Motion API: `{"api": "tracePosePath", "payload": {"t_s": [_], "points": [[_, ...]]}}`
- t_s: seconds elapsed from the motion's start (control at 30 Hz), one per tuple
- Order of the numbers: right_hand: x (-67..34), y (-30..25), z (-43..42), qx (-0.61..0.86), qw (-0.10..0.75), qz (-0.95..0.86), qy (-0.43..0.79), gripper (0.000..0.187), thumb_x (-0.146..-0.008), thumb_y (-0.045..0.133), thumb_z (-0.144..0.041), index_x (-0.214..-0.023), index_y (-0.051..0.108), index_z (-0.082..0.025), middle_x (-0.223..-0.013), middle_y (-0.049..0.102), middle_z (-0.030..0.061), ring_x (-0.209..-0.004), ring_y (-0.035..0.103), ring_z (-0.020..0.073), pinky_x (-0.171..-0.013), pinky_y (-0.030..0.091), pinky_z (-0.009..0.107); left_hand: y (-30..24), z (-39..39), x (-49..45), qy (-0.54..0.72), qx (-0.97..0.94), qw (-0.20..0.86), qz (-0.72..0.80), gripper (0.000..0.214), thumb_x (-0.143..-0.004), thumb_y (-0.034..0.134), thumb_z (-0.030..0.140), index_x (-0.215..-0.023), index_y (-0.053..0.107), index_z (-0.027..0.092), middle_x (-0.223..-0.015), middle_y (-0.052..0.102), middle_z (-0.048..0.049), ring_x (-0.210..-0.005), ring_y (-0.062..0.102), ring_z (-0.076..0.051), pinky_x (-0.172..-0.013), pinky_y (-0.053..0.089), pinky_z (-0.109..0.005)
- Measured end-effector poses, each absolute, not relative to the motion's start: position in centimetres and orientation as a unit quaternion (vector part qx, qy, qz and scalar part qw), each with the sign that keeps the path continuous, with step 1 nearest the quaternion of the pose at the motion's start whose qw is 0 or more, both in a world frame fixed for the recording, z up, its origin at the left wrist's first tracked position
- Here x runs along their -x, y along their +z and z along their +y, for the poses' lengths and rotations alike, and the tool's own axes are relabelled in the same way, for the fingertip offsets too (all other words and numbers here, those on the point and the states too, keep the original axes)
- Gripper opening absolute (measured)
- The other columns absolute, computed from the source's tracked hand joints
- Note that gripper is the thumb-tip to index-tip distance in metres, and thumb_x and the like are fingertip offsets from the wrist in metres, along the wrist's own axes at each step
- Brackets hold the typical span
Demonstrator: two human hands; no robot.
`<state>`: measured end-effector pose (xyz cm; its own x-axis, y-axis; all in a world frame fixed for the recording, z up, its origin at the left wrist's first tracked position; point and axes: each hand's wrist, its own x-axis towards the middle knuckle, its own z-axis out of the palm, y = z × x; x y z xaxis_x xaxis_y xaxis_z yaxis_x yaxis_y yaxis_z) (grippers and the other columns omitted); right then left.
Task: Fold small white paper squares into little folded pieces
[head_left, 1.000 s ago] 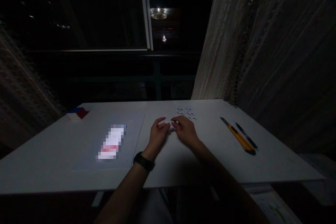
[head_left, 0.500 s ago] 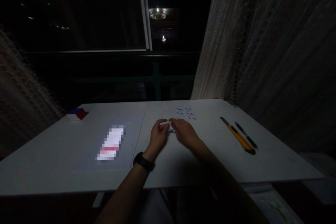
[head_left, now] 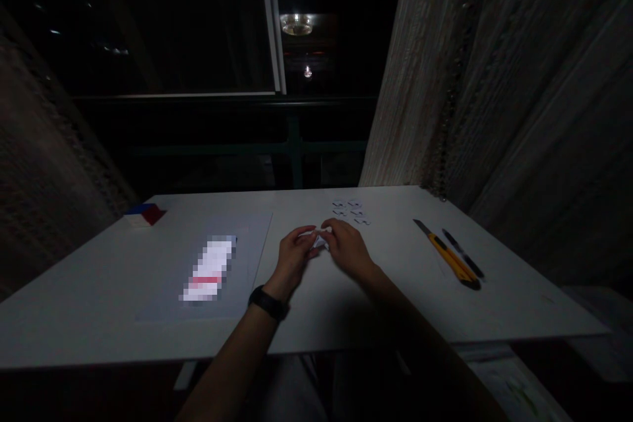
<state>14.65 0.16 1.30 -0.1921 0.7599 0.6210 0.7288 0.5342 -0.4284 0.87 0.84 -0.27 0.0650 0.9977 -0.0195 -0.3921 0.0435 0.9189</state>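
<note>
Between my two hands, over the middle of the white table (head_left: pixel 321 316), is a small folded piece of white paper (head_left: pixel 320 239). My left hand (head_left: pixel 295 254), with a black band on its wrist, is closed on the paper's left side. The fingers of my right hand (head_left: pixel 347 247) pinch its right side. Part of the paper is hidden by the fingers. Just beyond my right hand, several small white pieces with dark marks (head_left: pixel 357 213) lie in rows on the table.
To the left, a lit phone (head_left: pixel 210 269) with a blurred screen lies on a pale sheet (head_left: pixel 252 257). A blue, red and white cube (head_left: pixel 143 215) sits at the far left corner. On the right lie a yellow utility knife (head_left: pixel 450 257) and a dark pen (head_left: pixel 463 254).
Both hands have shifted slightly, and my right fingers have lifted and curled. More of the white paper shows between them, now as a peaked fold.
</note>
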Motion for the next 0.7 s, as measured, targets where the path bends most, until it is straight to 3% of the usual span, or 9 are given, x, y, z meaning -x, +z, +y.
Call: {"api": "tracePosePath", "payload": {"t_s": [0.13, 0.4, 0.53, 0.7], "points": [[-14.53, 1.62, -0.07, 0.491, 0.428, -0.755, 0.076, 0.015, -0.081, 0.050, -0.024, -0.083, 0.065, -0.018, -0.078, 0.063, 0.0045, -0.073, 0.057, 0.0155, -0.070, 0.042, 0.027, -0.06, 0.83, -0.74, 0.586, -0.368, 0.613, 0.382, 0.047, -0.056, 0.077, 0.030, -0.098, 0.062, 0.017, -0.070, 0.063, -0.0005, -0.057, 0.057, -0.008, -0.054, 0.046, -0.020], [-14.19, 1.14, 0.47, 0.460, 0.422, -0.711, 0.324, 0.025, -0.077, 0.052, -0.028, -0.094, 0.067, -0.016, -0.051, 0.057, -0.0029, -0.047, 0.051, 0.0098, -0.050, 0.039, 0.022, -0.04, 0.80, -0.89, 0.591, -0.361, 0.620, 0.368, 0.042, -0.057, 0.077, 0.029, -0.093, 0.061, 0.015, -0.072, 0.062, -0.0023, -0.064, 0.060, -0.011, -0.061, 0.048, -0.022], [-14.00, 1.13, 0.50, 0.467, 0.430, -0.688, 0.352, 0.024, -0.073, 0.056, -0.028, -0.088, 0.067, -0.012, -0.050, 0.057, -0.0014, -0.045, 0.050, 0.0094, -0.047, 0.038, 0.021, -0.07, 0.86, -1.07, 0.598, -0.375, 0.603, 0.372, 0.038, -0.055, 0.078, 0.033, -0.084, 0.060, 0.015, -0.067, 0.060, 0.0006, -0.061, 0.058, -0.010, -0.059, 0.049, -0.025], [-13.95, 1.01, 0.45, 0.451, 0.427, -0.694, 0.364, 0.023, -0.074, 0.055, -0.027, -0.086, 0.067, -0.012, -0.058, 0.062, 0.0014, -0.050, 0.052, 0.0096, -0.048, 0.039, 0.020, -0.04, 1.07, -1.23, 0.618, -0.434, 0.510, 0.412, 0.037, -0.055, 0.075, 0.040, -0.075, 0.058, 0.014, -0.056, 0.055, 0.0033, -0.046, 0.048, -0.007, -0.044, 0.042, -0.019]]}}
